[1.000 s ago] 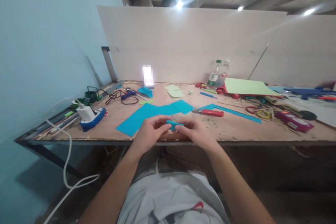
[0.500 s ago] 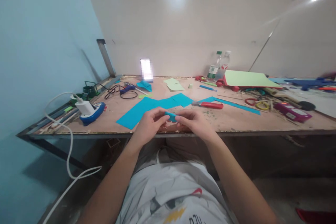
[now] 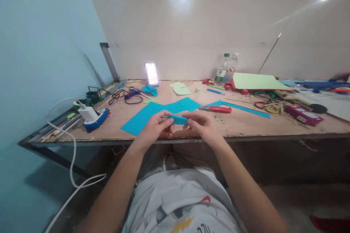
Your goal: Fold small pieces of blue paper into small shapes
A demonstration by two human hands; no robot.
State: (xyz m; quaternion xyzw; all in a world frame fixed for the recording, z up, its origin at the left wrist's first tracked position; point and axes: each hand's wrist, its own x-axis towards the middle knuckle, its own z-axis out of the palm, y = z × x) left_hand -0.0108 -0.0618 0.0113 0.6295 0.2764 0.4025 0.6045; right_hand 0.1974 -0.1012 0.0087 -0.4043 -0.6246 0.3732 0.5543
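Between my two hands, over the table's front edge, is a small folded piece of blue paper (image 3: 178,119). My left hand (image 3: 158,125) pinches its left end between thumb and fingers. At the right end, the fingertips of my right hand (image 3: 202,125) close on the paper's edge. Just beyond my hands lie larger sheets of blue paper (image 3: 144,116) flat on the table. A red-handled utility knife (image 3: 217,109) rests to the right of them, and past it runs a narrow blue paper strip (image 3: 246,109).
On the left stands a blue-and-white power strip (image 3: 95,119) with a white charger (image 3: 87,111) and trailing cable. A lit phone (image 3: 151,73) leans at the back, near pale green papers (image 3: 180,88). Bottles (image 3: 221,71), scissors (image 3: 272,108) and a purple box (image 3: 303,115) are on the right.
More of the folded blue paper now shows between my hands. My left fingers have shifted slightly left along it. The things on the table stay where they were.
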